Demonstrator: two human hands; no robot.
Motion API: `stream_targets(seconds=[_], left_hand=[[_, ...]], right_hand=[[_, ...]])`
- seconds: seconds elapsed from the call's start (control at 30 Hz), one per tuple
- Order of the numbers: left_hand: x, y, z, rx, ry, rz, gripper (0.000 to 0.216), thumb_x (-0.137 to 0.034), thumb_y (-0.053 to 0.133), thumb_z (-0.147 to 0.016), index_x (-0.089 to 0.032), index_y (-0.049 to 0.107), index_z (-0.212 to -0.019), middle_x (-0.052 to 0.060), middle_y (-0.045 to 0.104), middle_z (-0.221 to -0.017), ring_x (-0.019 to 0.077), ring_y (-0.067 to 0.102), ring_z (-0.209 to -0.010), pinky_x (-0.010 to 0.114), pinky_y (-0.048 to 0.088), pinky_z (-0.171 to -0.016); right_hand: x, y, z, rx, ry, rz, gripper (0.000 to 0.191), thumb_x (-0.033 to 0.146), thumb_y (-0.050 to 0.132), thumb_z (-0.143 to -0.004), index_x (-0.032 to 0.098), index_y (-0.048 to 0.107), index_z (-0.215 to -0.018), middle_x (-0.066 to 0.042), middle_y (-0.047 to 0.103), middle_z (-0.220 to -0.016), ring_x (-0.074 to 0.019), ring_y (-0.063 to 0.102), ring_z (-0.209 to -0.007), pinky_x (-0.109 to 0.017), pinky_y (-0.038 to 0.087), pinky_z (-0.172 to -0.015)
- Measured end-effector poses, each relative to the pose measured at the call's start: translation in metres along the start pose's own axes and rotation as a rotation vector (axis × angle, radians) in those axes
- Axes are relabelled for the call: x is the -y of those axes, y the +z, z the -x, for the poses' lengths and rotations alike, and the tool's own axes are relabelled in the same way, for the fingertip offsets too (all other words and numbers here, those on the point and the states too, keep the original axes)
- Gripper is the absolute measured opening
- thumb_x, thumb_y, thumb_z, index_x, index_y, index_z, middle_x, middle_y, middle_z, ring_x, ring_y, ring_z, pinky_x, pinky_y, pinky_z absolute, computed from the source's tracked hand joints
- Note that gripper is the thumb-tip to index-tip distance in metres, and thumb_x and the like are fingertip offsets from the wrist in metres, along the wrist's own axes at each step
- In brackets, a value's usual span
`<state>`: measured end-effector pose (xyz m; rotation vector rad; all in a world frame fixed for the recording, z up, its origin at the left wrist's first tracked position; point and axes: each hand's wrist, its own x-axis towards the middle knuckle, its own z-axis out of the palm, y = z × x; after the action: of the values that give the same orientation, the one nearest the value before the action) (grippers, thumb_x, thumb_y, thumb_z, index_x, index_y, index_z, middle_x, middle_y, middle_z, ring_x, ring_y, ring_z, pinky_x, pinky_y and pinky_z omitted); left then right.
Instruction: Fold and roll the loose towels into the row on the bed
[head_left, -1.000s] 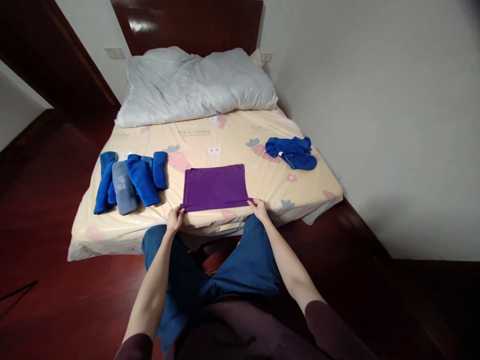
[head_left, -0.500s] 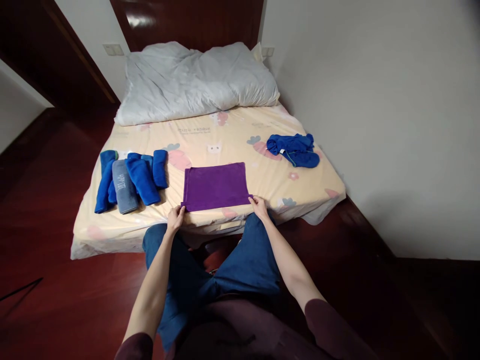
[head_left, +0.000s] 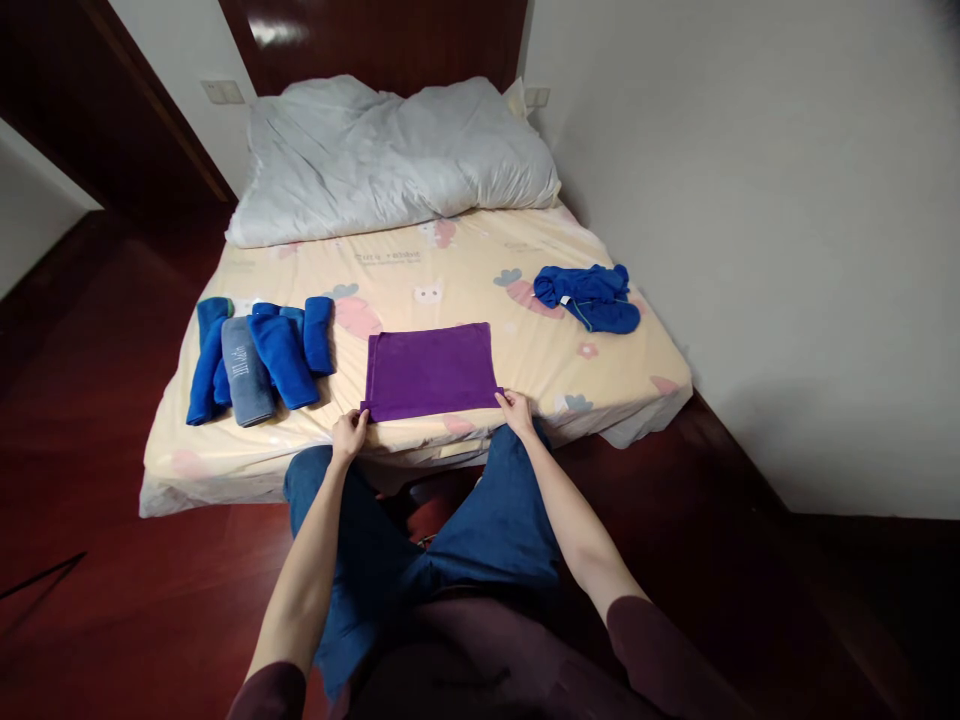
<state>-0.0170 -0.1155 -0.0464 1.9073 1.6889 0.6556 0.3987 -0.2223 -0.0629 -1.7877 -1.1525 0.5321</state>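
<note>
A purple towel [head_left: 430, 370] lies flat as a rectangle near the front edge of the bed, with a narrow strip along its near side. My left hand [head_left: 349, 436] pinches its near left corner. At the near right corner, my right hand [head_left: 515, 411] pinches the cloth between thumb and fingers. To the left of the towel lies a pile of rolled cloths, mostly blue, with a grey-blue roll [head_left: 248, 372] bearing pale lettering and a bright blue roll [head_left: 285, 360] beside it.
A crumpled blue garment [head_left: 587, 298] rests on the right side of the bed [head_left: 450, 270]. A pale grey quilt [head_left: 390, 165] is bunched by the dark headboard [head_left: 375, 40]. The white wall [head_left: 750, 250] stands close along the bed's right.
Both hands keep their pinch on the towel's near corners, with almost no movement. The whole view has shifted very slightly.
</note>
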Motion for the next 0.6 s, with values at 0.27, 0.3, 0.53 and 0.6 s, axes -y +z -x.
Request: stream_targets(seconds=[0.27,0.3,0.53,0.6], left_hand=[[0.0009,-0.0024,0.0009,-0.023,0.024,0.018,0.039,-0.054,0.048,-0.089,-0.020,0.064,-0.078,0.009,0.068,-0.080,0.0258,0.064,-0.085,0.035,0.049,-0.081],[0.0012,-0.0024,0.0007,-0.033,0.031,0.018,0.038,-0.054,0.049,-0.089,-0.020,0.064,-0.078,0.010,0.068,-0.085,0.0259,0.064,-0.088,0.036,0.050,-0.084],[0.0038,0.0015,0.0002,-0.067,0.051,0.000,0.033,-0.050,0.051,-0.088,-0.022,0.060,-0.073,0.010,0.059,-0.085,0.0279,0.062,-0.089,0.042,0.051,-0.091],[0.0047,0.0024,0.0001,-0.069,0.051,-0.006,0.032,-0.050,0.052,-0.087,-0.023,0.059,-0.072,0.010,0.058,-0.082,0.0290,0.061,-0.091,0.043,0.050,-0.093]], right_hand=[[0.0010,0.0011,-0.0010,-0.012,0.003,-0.004,0.052,0.071,0.056,-0.082,0.023,0.056,-0.062,-0.003,0.059,-0.057,-0.0188,0.055,-0.060,-0.028,0.045,-0.057],[0.0008,0.0012,-0.0008,-0.013,0.002,-0.005,0.052,0.071,0.056,-0.082,0.023,0.056,-0.062,-0.003,0.059,-0.057,-0.0190,0.055,-0.060,-0.028,0.045,-0.057],[-0.0034,0.0037,-0.0022,-0.024,0.005,-0.005,0.052,0.070,0.058,-0.082,0.022,0.058,-0.062,-0.005,0.062,-0.059,-0.0204,0.058,-0.061,-0.029,0.046,-0.058],[-0.0066,0.0054,-0.0034,-0.033,0.012,-0.003,0.051,0.070,0.058,-0.081,0.023,0.058,-0.062,-0.005,0.063,-0.059,-0.0208,0.059,-0.062,-0.029,0.046,-0.059]])
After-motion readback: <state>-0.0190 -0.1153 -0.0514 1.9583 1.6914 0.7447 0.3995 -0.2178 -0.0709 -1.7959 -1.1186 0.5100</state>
